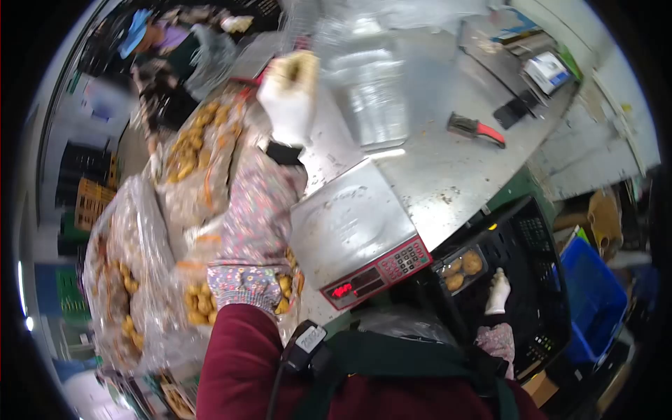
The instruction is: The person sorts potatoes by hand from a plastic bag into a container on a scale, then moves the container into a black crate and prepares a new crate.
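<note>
My left hand, in a white glove with a yellowed palm area, is raised over the metal table at the upper centre; its fingers are curled, and what they hold, if anything, is hidden. Below it on the table is a red scale with a bare metal plate and lit red digits. My right hand, also gloved, is inside a black crate at the lower right. Beside its fingers lies a clear tray of round yellow-brown produce, with a visible gap between them.
Clear plastic trays are stacked behind the scale. A red-and-black tool lies on the table. Large plastic bags of produce fill the left. A blue bin stands at the right. Another person works at the upper left.
</note>
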`<action>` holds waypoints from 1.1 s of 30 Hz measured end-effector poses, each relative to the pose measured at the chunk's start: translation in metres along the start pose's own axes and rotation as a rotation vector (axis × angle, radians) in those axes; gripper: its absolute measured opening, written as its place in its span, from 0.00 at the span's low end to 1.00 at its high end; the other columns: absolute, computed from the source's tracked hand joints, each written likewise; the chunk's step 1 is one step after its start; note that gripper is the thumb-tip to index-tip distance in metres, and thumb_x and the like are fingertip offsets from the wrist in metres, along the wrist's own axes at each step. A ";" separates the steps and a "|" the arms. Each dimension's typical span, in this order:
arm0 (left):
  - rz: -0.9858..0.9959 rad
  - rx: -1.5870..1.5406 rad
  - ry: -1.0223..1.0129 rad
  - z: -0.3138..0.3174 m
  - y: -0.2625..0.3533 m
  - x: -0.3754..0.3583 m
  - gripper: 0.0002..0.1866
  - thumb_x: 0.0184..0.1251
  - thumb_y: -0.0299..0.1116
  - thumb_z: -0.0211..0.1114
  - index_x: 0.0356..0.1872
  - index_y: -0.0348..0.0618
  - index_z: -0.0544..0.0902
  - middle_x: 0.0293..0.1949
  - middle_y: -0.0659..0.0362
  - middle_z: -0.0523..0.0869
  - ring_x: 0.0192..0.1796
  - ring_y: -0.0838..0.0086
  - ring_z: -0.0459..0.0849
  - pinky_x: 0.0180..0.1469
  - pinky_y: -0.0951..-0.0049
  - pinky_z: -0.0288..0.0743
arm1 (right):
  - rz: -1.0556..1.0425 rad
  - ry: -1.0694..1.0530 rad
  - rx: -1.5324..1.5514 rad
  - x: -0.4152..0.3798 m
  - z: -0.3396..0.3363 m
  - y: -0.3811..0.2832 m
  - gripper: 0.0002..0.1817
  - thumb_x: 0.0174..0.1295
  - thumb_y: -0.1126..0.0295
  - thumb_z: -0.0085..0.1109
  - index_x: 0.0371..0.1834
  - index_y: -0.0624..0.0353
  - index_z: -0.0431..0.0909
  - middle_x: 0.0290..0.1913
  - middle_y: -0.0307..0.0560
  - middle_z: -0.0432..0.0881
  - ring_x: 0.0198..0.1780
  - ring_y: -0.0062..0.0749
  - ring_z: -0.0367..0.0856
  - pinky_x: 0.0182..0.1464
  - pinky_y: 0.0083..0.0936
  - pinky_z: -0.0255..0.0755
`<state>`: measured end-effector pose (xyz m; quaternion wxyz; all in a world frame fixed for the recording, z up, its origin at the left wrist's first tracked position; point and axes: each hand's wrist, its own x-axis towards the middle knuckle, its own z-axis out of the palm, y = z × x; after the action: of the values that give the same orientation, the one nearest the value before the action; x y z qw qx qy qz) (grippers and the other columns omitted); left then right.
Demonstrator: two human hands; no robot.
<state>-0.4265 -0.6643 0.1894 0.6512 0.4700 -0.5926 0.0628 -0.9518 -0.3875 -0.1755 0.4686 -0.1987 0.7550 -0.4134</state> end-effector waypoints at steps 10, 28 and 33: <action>-0.069 0.547 -1.047 -0.130 0.113 -0.278 0.11 0.56 0.32 0.61 0.40 0.42 0.80 0.35 0.56 0.82 0.38 0.63 0.84 0.41 0.65 0.78 | -0.602 -0.050 -0.009 -0.030 0.075 -0.185 0.21 0.75 0.63 0.46 0.64 0.66 0.71 0.64 0.52 0.75 0.65 0.37 0.74 0.67 0.33 0.64; -0.930 1.270 -0.347 -0.518 0.055 -0.370 0.22 0.65 0.43 0.63 0.57 0.42 0.79 0.55 0.48 0.79 0.60 0.51 0.74 0.65 0.51 0.61 | -1.381 -1.717 -0.449 -0.446 0.491 -0.075 0.10 0.64 0.69 0.57 0.43 0.63 0.82 0.46 0.58 0.83 0.50 0.51 0.81 0.55 0.37 0.75; -0.829 1.250 -0.426 -0.501 0.069 -0.376 0.18 0.64 0.37 0.62 0.55 0.46 0.81 0.52 0.53 0.79 0.57 0.56 0.73 0.58 0.55 0.67 | -1.337 -1.572 -1.159 -0.465 0.619 -0.052 0.17 0.61 0.65 0.54 0.49 0.63 0.79 0.45 0.62 0.82 0.51 0.56 0.80 0.56 0.41 0.74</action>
<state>-0.2226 -0.1038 -0.0142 0.1080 0.9347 -0.3356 0.0450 -0.1926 -0.3690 -0.0164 0.3349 -0.9367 0.0804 0.0633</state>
